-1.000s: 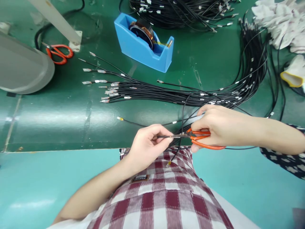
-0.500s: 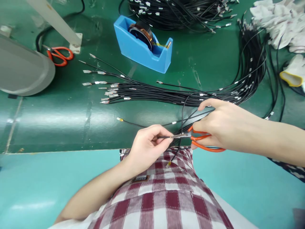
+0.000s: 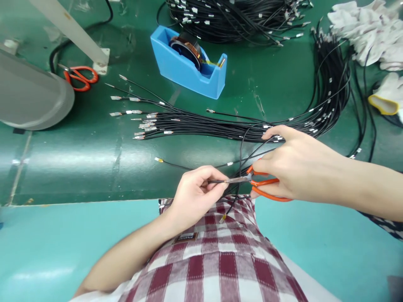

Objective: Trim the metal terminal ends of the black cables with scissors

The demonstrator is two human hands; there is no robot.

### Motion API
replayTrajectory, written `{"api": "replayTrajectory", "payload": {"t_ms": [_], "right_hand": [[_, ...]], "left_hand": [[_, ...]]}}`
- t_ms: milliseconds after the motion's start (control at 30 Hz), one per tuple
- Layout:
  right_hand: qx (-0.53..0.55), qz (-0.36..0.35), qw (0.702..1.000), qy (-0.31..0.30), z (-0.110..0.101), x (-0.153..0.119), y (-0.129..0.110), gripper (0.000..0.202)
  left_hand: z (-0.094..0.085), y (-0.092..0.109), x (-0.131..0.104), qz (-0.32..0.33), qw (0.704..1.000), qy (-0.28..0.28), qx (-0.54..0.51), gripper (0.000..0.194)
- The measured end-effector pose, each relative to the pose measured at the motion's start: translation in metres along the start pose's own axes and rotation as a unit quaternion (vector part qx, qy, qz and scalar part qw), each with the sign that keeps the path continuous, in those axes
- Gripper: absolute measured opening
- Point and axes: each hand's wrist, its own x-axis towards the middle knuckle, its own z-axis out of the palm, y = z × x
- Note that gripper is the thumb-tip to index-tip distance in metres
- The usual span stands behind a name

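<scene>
Near the table's front edge, my left hand (image 3: 198, 191) pinches a thin black cable (image 3: 215, 181) between thumb and fingers. My right hand (image 3: 280, 167) is closed on red-handled scissors (image 3: 266, 182), whose blades point left and touch the cable end at my left fingertips. The blades look closed or nearly so. Loose black cables cross under the scissors, and one yellow-marked end (image 3: 223, 218) hangs over the apron. Another yellow-marked end (image 3: 159, 160) lies on the table. Behind my hands stretches a long bundle of black cables (image 3: 201, 126) with white tags.
A blue tape dispenser (image 3: 189, 67) stands beyond the bundle. Further back lies a coiled cable heap (image 3: 233, 21). White gloves (image 3: 371, 33) are at the right. Second red scissors (image 3: 82, 78) lie at the left by a grey cylinder (image 3: 34, 92) and a white post (image 3: 72, 31).
The scissors have turned slightly and their handles have drawn a little closer together in my right hand. My left hand keeps its pinch in nearly the same place. The view has shifted slightly.
</scene>
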Motion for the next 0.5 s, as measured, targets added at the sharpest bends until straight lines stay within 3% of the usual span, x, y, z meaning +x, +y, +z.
{"api": "replayTrajectory", "payload": {"t_ms": [167,500], "right_hand": [[-0.021,0.001,1.0,-0.016,-0.002,0.0,-0.004,0.032],[0.134,0.082,0.985,-0.066,0.009,0.001,-0.001,0.035]], "left_hand": [[0.0,0.0,0.0,0.019,1.0,0.003,0.018,0.007],[0.0,0.0,0.0,0.043,0.999,-0.001,0.029,0.008]]}}
